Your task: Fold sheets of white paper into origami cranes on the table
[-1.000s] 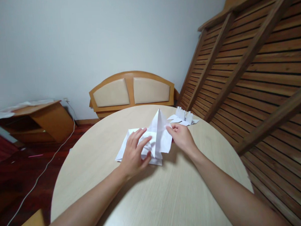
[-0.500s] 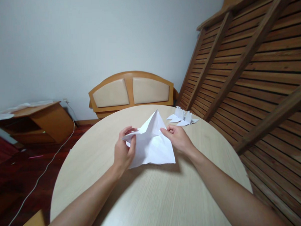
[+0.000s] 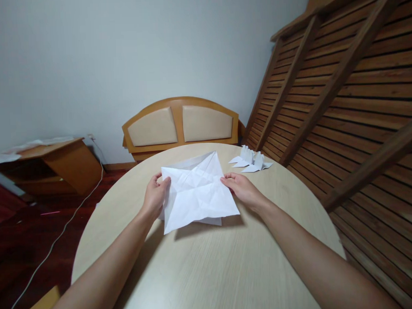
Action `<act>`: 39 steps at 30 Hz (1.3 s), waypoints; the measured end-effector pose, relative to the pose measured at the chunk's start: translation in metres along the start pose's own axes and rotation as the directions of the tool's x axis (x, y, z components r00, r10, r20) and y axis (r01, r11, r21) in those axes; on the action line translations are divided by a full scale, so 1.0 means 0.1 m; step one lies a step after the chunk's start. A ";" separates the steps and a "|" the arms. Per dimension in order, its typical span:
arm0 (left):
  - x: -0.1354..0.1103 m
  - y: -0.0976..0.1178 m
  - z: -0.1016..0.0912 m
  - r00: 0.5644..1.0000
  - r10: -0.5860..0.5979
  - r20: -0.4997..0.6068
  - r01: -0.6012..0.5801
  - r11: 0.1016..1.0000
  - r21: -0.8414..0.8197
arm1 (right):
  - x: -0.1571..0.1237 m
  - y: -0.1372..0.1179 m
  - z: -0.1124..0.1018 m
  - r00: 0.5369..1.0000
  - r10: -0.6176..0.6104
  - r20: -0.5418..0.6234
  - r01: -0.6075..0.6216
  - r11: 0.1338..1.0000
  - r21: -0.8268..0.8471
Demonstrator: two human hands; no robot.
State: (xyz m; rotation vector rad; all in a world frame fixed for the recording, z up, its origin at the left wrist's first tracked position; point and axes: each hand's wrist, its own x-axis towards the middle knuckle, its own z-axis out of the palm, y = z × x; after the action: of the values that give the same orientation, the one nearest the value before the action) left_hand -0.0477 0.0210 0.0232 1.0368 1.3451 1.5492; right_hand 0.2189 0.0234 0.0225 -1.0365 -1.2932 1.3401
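Observation:
A white sheet of paper (image 3: 197, 195), crossed by many fold creases, is spread nearly flat between my hands just over the table. My left hand (image 3: 155, 192) pinches its left edge, thumb on top and fingers behind. At the right edge, my right hand (image 3: 241, 188) grips the paper between thumb and fingers. Another layer of paper shows below the front edge and behind the back edge; whether it is the same sheet I cannot tell. Several folded white paper figures (image 3: 250, 159) with pointed tips stand in a row beyond my right hand.
The round pale wooden table (image 3: 210, 271) carries all of this. Behind it stands a headboard (image 3: 179, 121) with two cream panels. Slatted wooden boards (image 3: 353, 100) lean at the right. On the left are a low wooden cabinet (image 3: 71, 163) and a white cable (image 3: 65, 229) on the floor.
The paper has been opened out: its left side, folded up before, now lies spread. My left hand has shifted left and slightly back with the edge. My right hand has barely moved.

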 end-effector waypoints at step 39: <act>-0.41 -0.03 0.12 0.608 0.478 0.634 -0.782 0.218 0.584 | 0.66 0.14 -1.28 0.790 -0.328 -0.517 -0.249 0.600 -0.761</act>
State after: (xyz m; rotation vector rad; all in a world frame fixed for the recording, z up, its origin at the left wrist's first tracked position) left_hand -0.0227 -0.0131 0.0181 2.6781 1.4939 1.0404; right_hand 0.3320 0.1110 0.0019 -1.8644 -1.3737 0.1844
